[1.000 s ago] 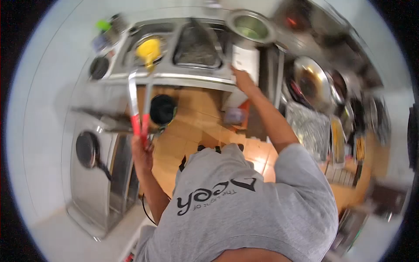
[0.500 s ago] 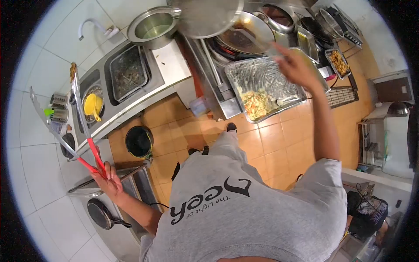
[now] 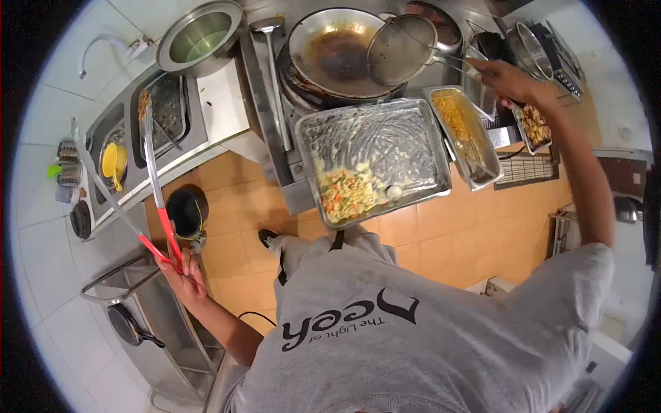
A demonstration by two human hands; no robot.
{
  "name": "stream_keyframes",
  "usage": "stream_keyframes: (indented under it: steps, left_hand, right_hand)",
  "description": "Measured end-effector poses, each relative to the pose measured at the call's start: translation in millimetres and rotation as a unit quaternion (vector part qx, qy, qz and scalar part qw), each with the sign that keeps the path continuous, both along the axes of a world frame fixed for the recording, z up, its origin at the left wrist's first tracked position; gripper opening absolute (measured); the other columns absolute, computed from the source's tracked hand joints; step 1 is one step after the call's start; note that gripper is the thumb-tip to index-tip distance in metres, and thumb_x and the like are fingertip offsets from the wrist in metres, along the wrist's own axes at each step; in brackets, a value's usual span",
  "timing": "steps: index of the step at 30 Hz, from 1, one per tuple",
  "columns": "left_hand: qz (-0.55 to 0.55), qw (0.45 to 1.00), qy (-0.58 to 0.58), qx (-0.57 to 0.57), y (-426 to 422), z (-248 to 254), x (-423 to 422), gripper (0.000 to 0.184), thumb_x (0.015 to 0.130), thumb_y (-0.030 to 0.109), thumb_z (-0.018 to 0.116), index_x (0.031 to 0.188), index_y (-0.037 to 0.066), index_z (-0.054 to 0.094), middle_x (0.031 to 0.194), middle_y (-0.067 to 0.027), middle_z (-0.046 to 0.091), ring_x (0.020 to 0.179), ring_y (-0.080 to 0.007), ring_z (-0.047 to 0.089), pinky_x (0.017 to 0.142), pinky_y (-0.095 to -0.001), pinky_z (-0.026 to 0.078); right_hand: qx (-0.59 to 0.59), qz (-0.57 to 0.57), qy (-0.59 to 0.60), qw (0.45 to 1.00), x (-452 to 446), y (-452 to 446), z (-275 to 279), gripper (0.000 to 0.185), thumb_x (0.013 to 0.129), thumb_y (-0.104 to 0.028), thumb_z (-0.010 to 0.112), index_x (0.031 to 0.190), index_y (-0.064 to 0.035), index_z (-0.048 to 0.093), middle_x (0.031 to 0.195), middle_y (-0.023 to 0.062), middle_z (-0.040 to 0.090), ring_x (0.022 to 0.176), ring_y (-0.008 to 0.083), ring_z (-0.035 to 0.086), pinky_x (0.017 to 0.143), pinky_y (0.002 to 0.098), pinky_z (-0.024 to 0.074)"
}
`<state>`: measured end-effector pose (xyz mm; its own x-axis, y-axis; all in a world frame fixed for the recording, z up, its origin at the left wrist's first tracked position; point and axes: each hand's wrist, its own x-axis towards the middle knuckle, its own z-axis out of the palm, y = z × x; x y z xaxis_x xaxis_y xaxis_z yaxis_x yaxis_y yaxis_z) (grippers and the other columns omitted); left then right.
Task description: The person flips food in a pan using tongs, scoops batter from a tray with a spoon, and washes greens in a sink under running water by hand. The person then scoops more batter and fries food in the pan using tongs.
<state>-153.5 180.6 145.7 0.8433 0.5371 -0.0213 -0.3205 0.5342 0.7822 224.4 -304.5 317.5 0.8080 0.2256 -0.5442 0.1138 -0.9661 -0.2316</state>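
My left hand [image 3: 186, 279] is wrapped round the red handles of long metal tongs [image 3: 153, 165]. The tongs' arms are spread apart, and browned residue clings to one tip. At the upper right, my right hand [image 3: 511, 81] grips the handle of a round mesh strainer [image 3: 403, 54]. The strainer hangs over the right rim of a wok [image 3: 323, 38] whose bottom holds dark brown liquid or residue. Below the wok lies a greasy metal tray [image 3: 413, 141], with a chopped vegetable mixture [image 3: 348, 198] heaped at its near left corner.
A narrow metal pan [image 3: 485, 162] of orange crumbs adjoins the tray, and a small pan of fried pieces [image 3: 533, 127] lies beyond. A ladle [image 3: 275, 82] rests left of the wok. Further left are a steel pot [image 3: 200, 38], a sink with a yellow scoop [image 3: 113, 162], and a black bucket [image 3: 186, 210].
The strainer has swung from left of the wok to its right side, with my right hand moving right. The view has shifted, while my left hand still holds the tongs.
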Motion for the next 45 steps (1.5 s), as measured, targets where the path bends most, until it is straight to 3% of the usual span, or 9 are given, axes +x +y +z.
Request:
stream_keyframes:
  steps: [2,3,6,19,23,28,33,40,45]
  left_hand:
    - [0.031,0.998,0.044,0.012,-12,-11,-4,0.043,0.090,0.036,0.045,0.119,0.005,0.038,0.115,-0.0100,0.050,0.056,-0.0058,0.031,0.049,-0.0161,0.031]
    - [0.130,0.987,0.097,0.016,-46,9,15,0.045,0.090,0.037,0.045,0.120,0.005,0.037,0.088,-0.0045,0.052,0.053,-0.0060,0.029,0.046,-0.0160,0.030]
    - [0.081,0.995,0.056,-0.028,-34,-23,-9,0.045,0.085,0.033,0.055,0.122,0.010,0.041,0.126,-0.0126,0.044,0.055,-0.0063,0.034,0.045,-0.0161,0.032]
    - [0.105,0.993,-0.021,-0.045,-48,14,11,0.053,0.082,0.034,0.059,0.121,0.002,0.043,0.125,-0.0063,0.045,0.054,-0.0059,0.031,0.045,-0.0171,0.029]
    - [0.094,0.995,-0.020,-0.036,-37,6,7,0.050,0.082,0.034,0.058,0.121,0.006,0.043,0.126,-0.0064,0.044,0.054,-0.0061,0.031,0.045,-0.0170,0.029]
    - [0.106,0.994,-0.006,-0.010,-46,12,3,0.046,0.083,0.034,0.057,0.119,0.007,0.045,0.123,-0.0065,0.045,0.054,-0.0063,0.031,0.045,-0.0172,0.031]
    - [0.157,0.986,0.053,0.024,-54,0,-7,0.057,0.085,0.044,0.049,0.119,0.000,0.037,0.060,0.0015,0.032,0.051,-0.0049,0.030,0.042,-0.0162,0.028]
    - [0.190,0.980,0.049,0.019,-65,-11,-20,0.056,0.085,0.045,0.048,0.118,0.001,0.038,0.057,0.0016,0.029,0.050,-0.0059,0.031,0.039,-0.0152,0.027]
    - [0.188,0.981,0.046,0.018,-66,-3,-50,0.055,0.085,0.045,0.048,0.120,0.003,0.038,0.057,0.0019,0.028,0.050,-0.0056,0.030,0.038,-0.0150,0.026]
  right_hand:
    - [-0.043,-0.011,0.027,0.999,13,7,20,0.047,0.091,-0.021,0.041,0.135,-0.0143,0.028,0.052,-0.0019,0.042,0.036,0.0070,0.040,0.035,0.0212,0.0372]
    - [-0.049,0.002,0.042,0.998,34,0,23,0.047,0.091,-0.022,0.041,0.136,-0.0147,0.028,0.051,-0.0025,0.041,0.036,0.0064,0.040,0.035,0.0210,0.0367]
    - [-0.059,0.010,0.071,0.996,62,-8,23,0.046,0.092,-0.023,0.039,0.136,-0.0165,0.027,0.050,-0.0042,0.037,0.036,0.0047,0.039,0.034,0.0200,0.0359]
    - [0.238,-0.064,0.144,0.959,31,-22,-74,0.049,0.092,-0.029,0.044,0.136,-0.0199,0.027,0.054,-0.0051,0.036,0.042,0.0028,0.034,0.039,0.0165,0.0331]
    - [0.265,-0.039,0.142,0.953,25,-38,-81,0.048,0.092,-0.028,0.044,0.136,-0.0217,0.027,0.054,-0.0037,0.038,0.041,0.0033,0.034,0.039,0.0177,0.0337]
    - [0.163,-0.011,0.088,0.983,12,-59,-40,0.046,0.092,-0.024,0.043,0.135,-0.0201,0.030,0.053,-0.0022,0.039,0.039,0.0046,0.037,0.037,0.0194,0.0354]
    - [0.072,0.001,0.056,0.996,8,-61,8,0.044,0.092,-0.020,0.041,0.135,-0.0185,0.031,0.051,-0.0010,0.041,0.036,0.0060,0.039,0.035,0.0197,0.0376]
    - [-0.016,0.078,0.064,0.995,38,-20,19,0.045,0.092,-0.018,0.039,0.135,-0.0130,0.029,0.052,-0.0015,0.041,0.037,0.0062,0.039,0.037,0.0219,0.0369]
    - [0.098,0.044,0.094,0.990,47,-3,-22,0.047,0.092,-0.023,0.041,0.136,-0.0162,0.027,0.054,-0.0032,0.039,0.037,0.0047,0.037,0.035,0.0202,0.0354]
